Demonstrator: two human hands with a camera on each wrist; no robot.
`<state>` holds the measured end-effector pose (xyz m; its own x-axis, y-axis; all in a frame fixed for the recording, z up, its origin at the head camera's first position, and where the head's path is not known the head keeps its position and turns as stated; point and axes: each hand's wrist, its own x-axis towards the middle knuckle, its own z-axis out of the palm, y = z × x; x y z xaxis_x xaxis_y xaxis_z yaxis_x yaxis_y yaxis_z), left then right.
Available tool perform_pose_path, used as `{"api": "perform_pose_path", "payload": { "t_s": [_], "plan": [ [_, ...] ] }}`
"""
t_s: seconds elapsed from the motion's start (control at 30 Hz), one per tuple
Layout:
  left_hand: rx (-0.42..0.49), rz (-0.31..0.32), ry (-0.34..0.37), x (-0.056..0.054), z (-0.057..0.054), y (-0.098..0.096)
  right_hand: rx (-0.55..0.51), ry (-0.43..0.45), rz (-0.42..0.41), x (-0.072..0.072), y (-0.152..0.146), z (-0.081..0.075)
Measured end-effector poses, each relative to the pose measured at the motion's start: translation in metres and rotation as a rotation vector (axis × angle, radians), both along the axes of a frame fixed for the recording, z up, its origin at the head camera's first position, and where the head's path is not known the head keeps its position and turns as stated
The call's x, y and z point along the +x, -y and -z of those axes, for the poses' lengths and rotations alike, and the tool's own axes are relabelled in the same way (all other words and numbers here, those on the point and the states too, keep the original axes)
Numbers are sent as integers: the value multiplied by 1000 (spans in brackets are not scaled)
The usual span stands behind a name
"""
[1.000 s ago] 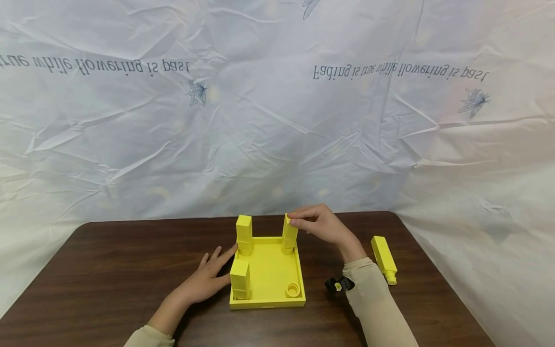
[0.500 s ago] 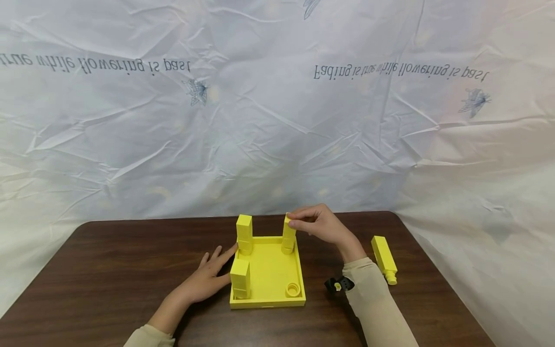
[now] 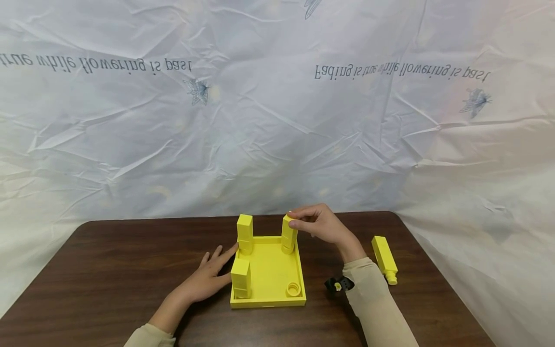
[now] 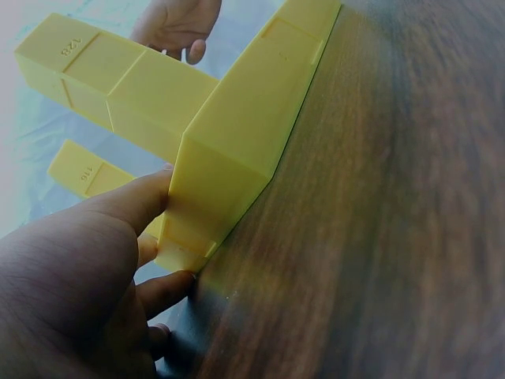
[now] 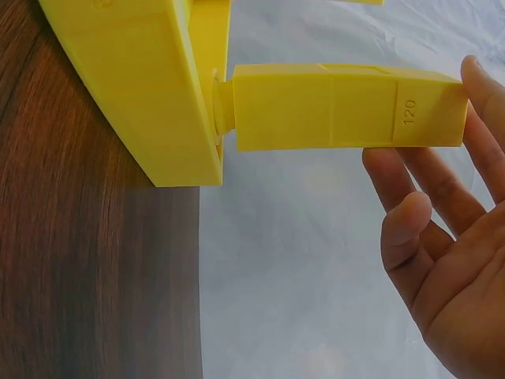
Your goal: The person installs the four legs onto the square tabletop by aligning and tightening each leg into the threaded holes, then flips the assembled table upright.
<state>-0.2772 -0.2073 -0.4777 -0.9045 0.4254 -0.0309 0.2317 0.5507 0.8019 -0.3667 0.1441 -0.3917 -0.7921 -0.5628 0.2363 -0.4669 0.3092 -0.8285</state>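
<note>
A yellow tray-like tabletop (image 3: 270, 274) lies on the dark table, a square yellow leg standing in each of three corners. My right hand (image 3: 323, 224) pinches the top of the far-right table leg (image 3: 289, 236), which is marked 120 in the right wrist view. That leg's round neck (image 5: 226, 106) sits in the corner socket. My left hand (image 3: 205, 279) lies with spread, straight fingers against the tabletop's left side, near the far-left leg (image 3: 244, 233) and the near-left leg (image 3: 241, 278). The near-right corner has a bare round threaded socket (image 3: 293, 289).
A loose yellow leg (image 3: 384, 260) with a threaded end lies to the right on the brown table (image 3: 117, 270). A black wrist strap with a small device (image 3: 339, 285) is on the right wrist. A pale printed cloth (image 3: 269, 120) hangs behind the table.
The far-right leg has turned about its upright axis in my right hand, its faces now angled differently, with slight finger movement. My left hand stays against the tabletop.
</note>
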Motion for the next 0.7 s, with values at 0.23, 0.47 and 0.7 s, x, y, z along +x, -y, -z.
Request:
{"api": "perform_pose_path", "payload": {
  "t_s": [0.23, 0.47, 0.7],
  "plan": [
    [53, 2, -41, -2, 9, 2, 4, -12, 4, 0, 0, 0],
    [21, -12, -10, -9, 18, 4, 2, -7, 6, 0, 0, -1],
    [25, -17, -38, -4, 10, 1, -2, 6, 4, 0, 0, -1]
  ]
}}
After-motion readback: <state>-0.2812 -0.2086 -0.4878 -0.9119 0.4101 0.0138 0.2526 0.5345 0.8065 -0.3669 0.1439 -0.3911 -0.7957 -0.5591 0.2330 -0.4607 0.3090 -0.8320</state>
